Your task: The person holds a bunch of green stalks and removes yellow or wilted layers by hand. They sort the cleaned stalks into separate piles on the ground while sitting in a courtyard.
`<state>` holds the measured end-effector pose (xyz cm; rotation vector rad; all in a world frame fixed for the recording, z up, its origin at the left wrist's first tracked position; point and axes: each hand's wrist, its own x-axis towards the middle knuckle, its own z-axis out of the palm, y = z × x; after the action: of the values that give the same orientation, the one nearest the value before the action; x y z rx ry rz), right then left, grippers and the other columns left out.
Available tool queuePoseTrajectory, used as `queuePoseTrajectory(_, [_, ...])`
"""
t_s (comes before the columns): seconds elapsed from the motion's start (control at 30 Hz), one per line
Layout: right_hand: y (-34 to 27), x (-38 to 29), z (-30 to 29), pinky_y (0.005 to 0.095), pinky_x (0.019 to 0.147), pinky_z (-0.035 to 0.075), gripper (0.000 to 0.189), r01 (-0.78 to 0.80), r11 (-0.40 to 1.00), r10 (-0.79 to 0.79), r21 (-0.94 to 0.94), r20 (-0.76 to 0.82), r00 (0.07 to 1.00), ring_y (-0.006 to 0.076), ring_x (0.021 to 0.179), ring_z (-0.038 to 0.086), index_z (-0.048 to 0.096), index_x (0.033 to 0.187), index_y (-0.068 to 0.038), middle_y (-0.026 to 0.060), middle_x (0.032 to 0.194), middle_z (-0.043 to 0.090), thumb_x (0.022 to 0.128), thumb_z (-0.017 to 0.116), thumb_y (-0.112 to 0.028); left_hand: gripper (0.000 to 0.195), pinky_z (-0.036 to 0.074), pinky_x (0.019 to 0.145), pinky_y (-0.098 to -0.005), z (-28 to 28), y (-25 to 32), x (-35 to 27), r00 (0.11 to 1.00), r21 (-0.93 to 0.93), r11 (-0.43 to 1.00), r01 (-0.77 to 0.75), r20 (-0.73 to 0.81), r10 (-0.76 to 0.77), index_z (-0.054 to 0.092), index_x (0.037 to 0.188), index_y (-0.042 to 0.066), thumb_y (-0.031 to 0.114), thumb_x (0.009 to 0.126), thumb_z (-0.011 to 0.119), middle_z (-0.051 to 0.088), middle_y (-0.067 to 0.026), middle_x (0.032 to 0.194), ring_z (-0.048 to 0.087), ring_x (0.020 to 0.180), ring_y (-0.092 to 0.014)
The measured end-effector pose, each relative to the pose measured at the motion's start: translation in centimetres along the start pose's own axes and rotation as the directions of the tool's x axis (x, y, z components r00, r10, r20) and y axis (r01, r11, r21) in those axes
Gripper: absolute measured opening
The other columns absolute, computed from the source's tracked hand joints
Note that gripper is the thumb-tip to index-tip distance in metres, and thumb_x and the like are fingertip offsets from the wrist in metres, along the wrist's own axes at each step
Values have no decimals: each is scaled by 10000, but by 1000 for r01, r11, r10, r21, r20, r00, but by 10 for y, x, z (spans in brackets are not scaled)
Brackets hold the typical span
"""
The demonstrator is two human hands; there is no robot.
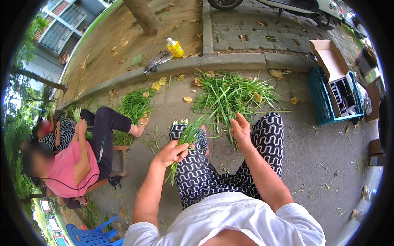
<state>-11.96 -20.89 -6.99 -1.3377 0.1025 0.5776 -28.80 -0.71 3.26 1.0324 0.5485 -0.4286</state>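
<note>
My left hand (174, 152) is closed around a bunch of long green leafy stalks (192, 132), which lies slanting over my left thigh. Pale cut ends show by my left knee. A large loose pile of the same stalks (231, 95) is spread on the pavement in front of me. My right hand (241, 129) is at the near edge of that pile, above the gap between my knees, its fingers bent. Whether a stalk is between those fingertips is unclear. Yellow dry leaves (258, 97) lie in and around the pile.
At the left, a seated person in a pink shirt (66, 172) holds stalks beside another pile (135, 104); someone else sits beyond. A teal crate (318, 98) with an opened cardboard box (332, 61) stands at right. A curb (232, 61), a yellow bottle (175, 48) and a blue plastic chair (83, 235) are around.
</note>
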Motion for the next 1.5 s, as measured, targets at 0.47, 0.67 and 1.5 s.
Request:
queuePoseTrajectory(0.47, [-71, 4, -5, 204, 440, 318, 156, -225, 840, 51, 494, 340, 939, 54, 521, 439, 511, 854, -103, -44, 683, 480, 858, 550, -255, 261, 274, 375, -133, 2, 0, 0, 996, 255, 966, -33, 92, 10, 562, 1004, -8, 217, 888, 498, 469, 18, 558, 342, 418, -13])
queuePoseTrajectory(0.67, [-77, 7, 2, 207, 438, 321, 135, -306, 817, 157, 488, 323, 933, 71, 503, 445, 520, 831, -132, -47, 633, 478, 865, 535, -262, 257, 273, 376, -137, 6, 2, 1, 997, 292, 956, -10, 81, -15, 566, 1002, -12, 207, 885, 500, 509, 3, 572, 337, 388, -9])
queuePoseTrajectory(1.5, [-84, 15, -7, 204, 421, 315, 118, -216, 801, 76, 558, 263, 962, 72, 520, 449, 498, 864, -108, -31, 694, 513, 895, 454, -212, 263, 276, 371, -135, 12, 7, 2, 998, 331, 943, 23, 49, -41, 561, 996, -23, 207, 884, 501, 500, 9, 567, 338, 386, -5])
